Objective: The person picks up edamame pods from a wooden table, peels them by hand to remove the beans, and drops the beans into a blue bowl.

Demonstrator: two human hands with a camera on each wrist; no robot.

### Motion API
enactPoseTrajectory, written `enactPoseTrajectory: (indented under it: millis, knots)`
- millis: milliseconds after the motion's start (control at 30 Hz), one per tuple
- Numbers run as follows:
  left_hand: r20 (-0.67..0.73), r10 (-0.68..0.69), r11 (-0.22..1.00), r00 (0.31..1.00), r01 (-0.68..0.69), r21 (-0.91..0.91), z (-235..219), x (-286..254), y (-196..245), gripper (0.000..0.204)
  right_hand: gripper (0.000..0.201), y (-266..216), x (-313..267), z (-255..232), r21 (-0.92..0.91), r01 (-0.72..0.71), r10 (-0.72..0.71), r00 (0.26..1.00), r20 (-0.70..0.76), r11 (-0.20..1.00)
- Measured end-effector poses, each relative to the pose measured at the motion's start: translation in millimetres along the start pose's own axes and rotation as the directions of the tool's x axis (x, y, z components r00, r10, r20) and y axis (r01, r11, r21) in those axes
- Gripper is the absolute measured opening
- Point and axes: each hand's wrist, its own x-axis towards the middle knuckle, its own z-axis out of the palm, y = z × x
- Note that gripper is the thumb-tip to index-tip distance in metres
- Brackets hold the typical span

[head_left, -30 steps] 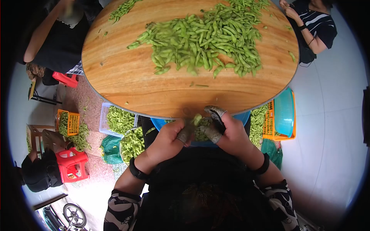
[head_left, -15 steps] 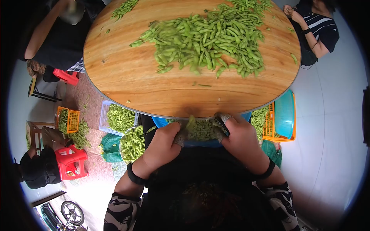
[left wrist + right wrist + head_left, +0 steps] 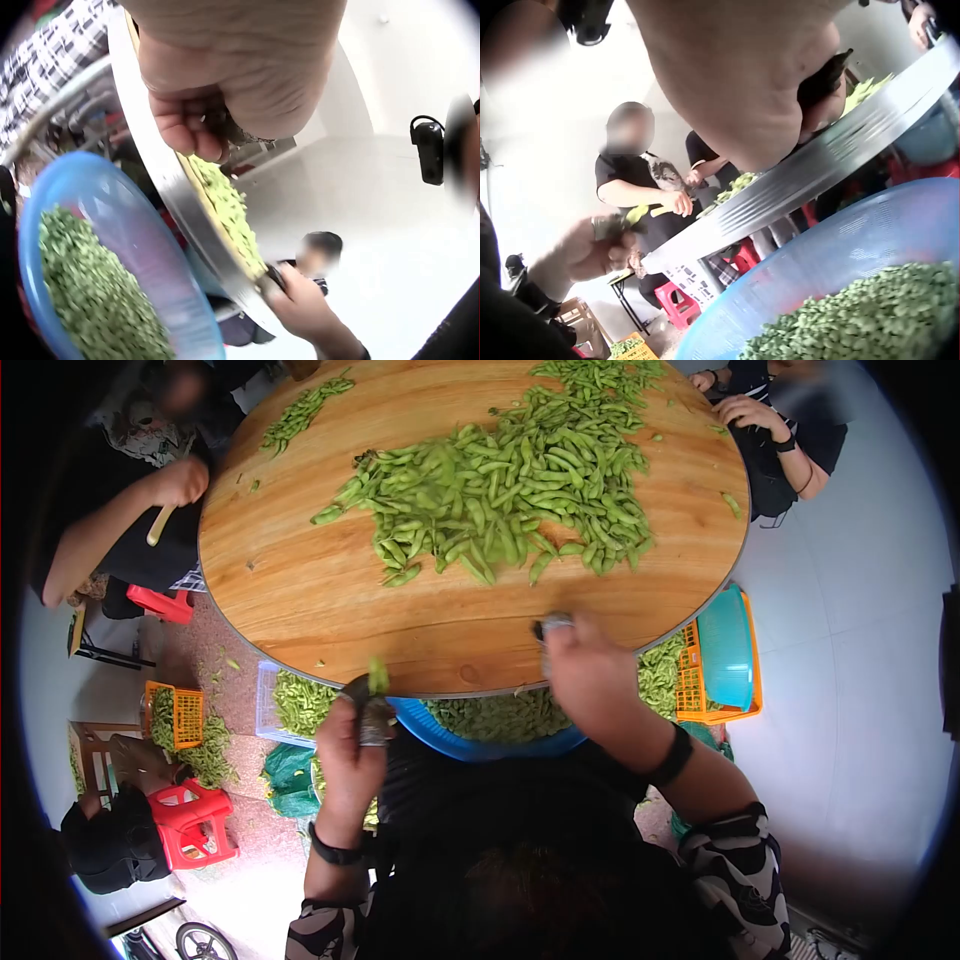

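A green soybean pod [image 3: 377, 676] sticks up from my left hand [image 3: 352, 745], which pinches it left of the blue basin [image 3: 450, 746] at the table's near edge. Grey and dark covers wrap the thumb and a finger. My right hand [image 3: 597, 675] is over the near edge of the round wooden table [image 3: 300, 585], fingers curled; a dark cover [image 3: 825, 82] shows among them and no pod is visible there. Shelled green beans [image 3: 97, 292] lie in the basin, below both hands. A wide heap of pods [image 3: 520, 480] covers the table's middle.
A smaller pile of pods [image 3: 305, 412] lies at the far left of the table. Crates of pods stand on both sides, one lilac [image 3: 268, 710], one orange [image 3: 690, 685]. People sit left and right of the table. Red stools [image 3: 192, 830] stand on the floor.
My hands were close together over the basin and have moved apart. The left, with a pod, has moved left; the right has moved up over the table edge. The view has shifted slightly.
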Motion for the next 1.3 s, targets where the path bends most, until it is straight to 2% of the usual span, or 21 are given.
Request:
enactPoseTrajectory:
  millis: [67,133,200,233,300,333,400,433,500,567,600,700,767,833,900,967,1000,1033,1100,1133,1300]
  knots:
    - [-0.142,-0.013,0.993,0.99,0.029,0.111,-27.3,-7.3,-18.7,0.021,0.007,41.5,-31.1,-9.4,-0.218,0.007,-0.015,0.999,-0.036,0.976]
    - [-0.232,-0.01,0.955,0.973,0.078,0.285,-55.8,-19.3,-41.9,0.02,0.009,74.0,-49.2,-26.5,-0.242,-0.131,0.113,0.99,-0.087,0.961]
    - [-0.29,-0.014,0.879,0.957,0.15,0.453,-83.4,-37.2,-69.2,0.02,0.011,102.3,-64.8,-37.3,-0.293,-0.345,0.365,0.931,0.014,0.891]
    - [-0.269,-0.006,0.808,0.963,0.163,0.566,-92.9,-42.9,-75.7,0.024,0.012,112.2,-68.0,-38.5,-0.254,-0.372,0.38,0.925,-0.018,0.893]
    - [-0.178,-0.208,0.529,0.962,0.264,0.807,-109.9,-58.8,-90.5,0.031,0.013,115.6,-61.3,-35.7,-0.129,-0.311,0.3,0.949,-0.095,0.942]
    - [-0.182,-0.213,0.525,0.96,0.27,0.807,-108.3,-64.2,-91.0,0.031,0.014,105.4,-48.2,-34.4,-0.012,-0.226,0.222,0.965,-0.143,0.974]
    - [-0.096,-0.03,0.315,0.995,0.101,0.944,-101.3,-69.4,-87.0,0.036,0.019,72.2,-15.2,-32.9,0.164,-0.11,0.136,0.977,-0.162,0.98]
    - [-0.098,-0.027,0.312,0.995,0.102,0.945,-94.4,-63.6,-77.6,0.036,0.024,63.7,-1.6,-28.0,0.145,-0.032,0.052,0.989,-0.136,0.989]
    - [0.025,0.045,0.62,0.999,-0.047,0.783,-71.7,-38.7,-44.8,0.036,0.027,35.0,33.2,-9.4,0.257,-0.022,0.071,0.98,-0.184,0.966]
    - [0.071,-0.079,0.786,0.994,0.019,0.617,-44.0,-24.4,-17.3,0.033,0.027,19.4,57.6,8.9,0.274,-0.003,0.063,0.976,-0.211,0.962]
    - [0.124,-0.021,0.841,0.992,-0.05,0.539,-29.9,-19.0,-4.5,0.031,0.029,14.6,64.3,16.8,0.236,-0.091,0.125,0.983,-0.135,0.968]
    - [0.269,0.19,0.903,0.944,-0.276,0.329,7.7,-2.6,33.4,0.025,0.029,16.2,61.8,18.2,0.16,-0.164,0.174,0.984,-0.048,0.973]
    - [0.363,0.204,0.918,0.909,-0.307,0.253,23.5,5.9,41.6,0.024,0.029,18.6,46.6,7.9,0.223,-0.215,0.211,0.977,0.045,0.951]
    - [0.454,0.223,0.928,0.862,-0.33,0.171,45.2,13.9,45.7,0.023,0.027,20.3,31.3,1.4,0.245,-0.176,0.188,0.982,-0.026,0.953]
    - [0.353,0.186,0.98,0.917,-0.148,-0.132,70.7,20.7,41.5,0.023,0.023,8.2,14.9,-23.8,0.778,-0.32,0.281,0.94,0.192,0.541]
    - [0.4,0.138,0.983,0.906,-0.078,-0.164,80.7,26.3,36.7,0.022,0.022,-5.5,-4.1,-22.1,0.874,-0.191,0.222,0.97,0.098,0.447]
    - [0.474,0.002,0.954,0.88,0.14,-0.265,82.7,27.9,38.3,0.022,0.025,-4.3,-12.5,-26.3,0.798,-0.227,0.111,0.974,0.199,0.558]
    - [0.558,-0.118,0.871,0.822,0.355,-0.34,83.4,28.7,39.0,0.023,0.025,-6.2,-13.5,-28.1,0.801,-0.226,0.11,0.974,0.199,0.554]
    - [0.535,-0.13,0.85,0.835,0.372,-0.373,79.5,27.8,36.5,0.023,0.029,-10.7,-13.3,-29.5,0.829,-0.068,0.012,0.997,0.074,0.554]
    - [0.514,-0.14,0.827,0.846,0.386,-0.409,76.8,26.3,35.0,0.024,0.032,-11.0,-13.9,-29.3,0.882,-0.105,-0.008,0.993,0.122,0.459]
    - [0.482,-0.152,0.824,0.863,0.38,-0.42,63.4,20.8,37.4,0.023,0.042,-16.5,-8.6,-31.0,0.894,-0.116,-0.095,0.98,0.173,0.433]
